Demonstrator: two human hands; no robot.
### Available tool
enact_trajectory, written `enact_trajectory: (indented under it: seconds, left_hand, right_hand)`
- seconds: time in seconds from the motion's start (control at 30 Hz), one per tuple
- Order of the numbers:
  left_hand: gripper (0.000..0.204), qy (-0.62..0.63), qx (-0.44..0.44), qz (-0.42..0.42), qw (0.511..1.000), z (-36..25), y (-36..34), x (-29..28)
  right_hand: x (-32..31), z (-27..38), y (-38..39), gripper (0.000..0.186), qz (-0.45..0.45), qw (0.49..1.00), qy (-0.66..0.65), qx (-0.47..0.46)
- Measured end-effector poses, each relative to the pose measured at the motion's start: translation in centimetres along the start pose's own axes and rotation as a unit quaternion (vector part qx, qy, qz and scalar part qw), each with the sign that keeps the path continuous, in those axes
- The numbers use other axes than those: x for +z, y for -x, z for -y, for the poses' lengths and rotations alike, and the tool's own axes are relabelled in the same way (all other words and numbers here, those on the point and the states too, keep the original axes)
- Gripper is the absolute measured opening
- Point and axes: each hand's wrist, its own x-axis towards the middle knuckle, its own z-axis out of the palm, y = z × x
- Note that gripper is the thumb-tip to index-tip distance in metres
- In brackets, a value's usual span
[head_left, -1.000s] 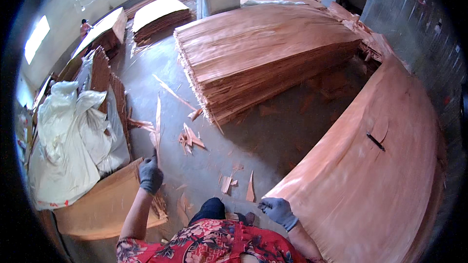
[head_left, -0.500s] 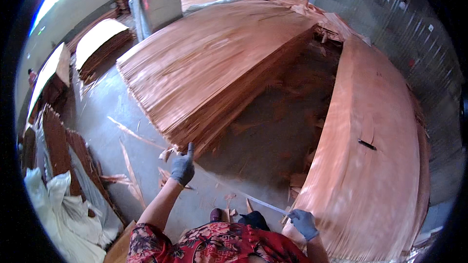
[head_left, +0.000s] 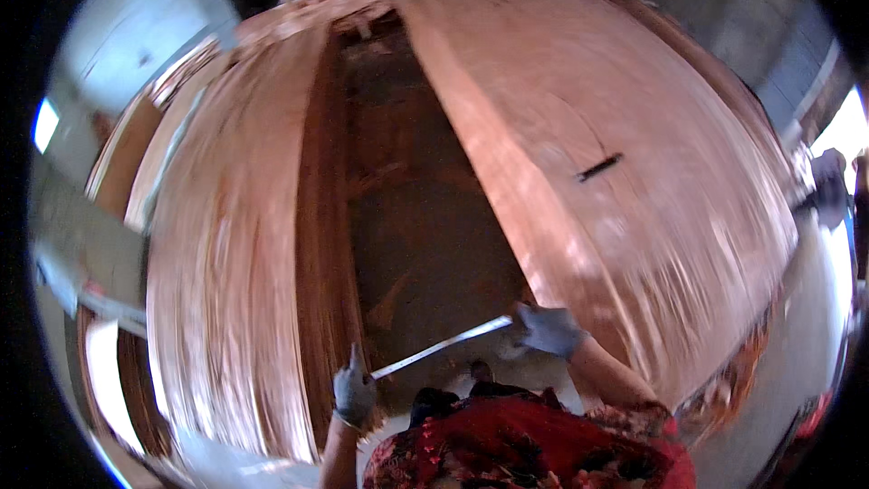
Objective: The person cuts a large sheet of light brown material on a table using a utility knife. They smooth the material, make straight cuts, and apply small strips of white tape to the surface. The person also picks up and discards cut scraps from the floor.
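A pale, narrow strip, apparently a measuring tape (head_left: 439, 345), stretches between my hands in grey gloves, over the shadowed gap between two veneer stacks. My left hand (head_left: 355, 389) grips its left end with one finger pointing up, beside the lower edge of the left stack (head_left: 231, 244). My right hand (head_left: 549, 330) is closed at the other end, near the inner edge of the right stack (head_left: 634, 154); its fingers are blurred. A slim black tool (head_left: 599, 166) lies on top of the right stack.
Torn veneer pieces (head_left: 358, 9) bridge the far ends of the stacks. More sheet piles (head_left: 127, 154) stand at the left, before a pale wall (head_left: 136, 27). A blurred grey object (head_left: 828, 186) is at the right edge beside a bright opening.
My view has swung to the right, centring the gap between the stacks. My left hand has come across to the left stack, and the strip now shows stretched between both hands.
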Motion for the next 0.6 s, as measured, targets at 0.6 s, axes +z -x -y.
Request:
enact_trajectory:
  seconds: [0.6]
  left_hand:
    - [0.071,0.189,0.56,0.19,0.784,-12.4,-34.5,-5.5]
  right_hand:
    - [-8.9,7.2,-18.8,0.043,-0.211,0.844,-0.492,-0.032]
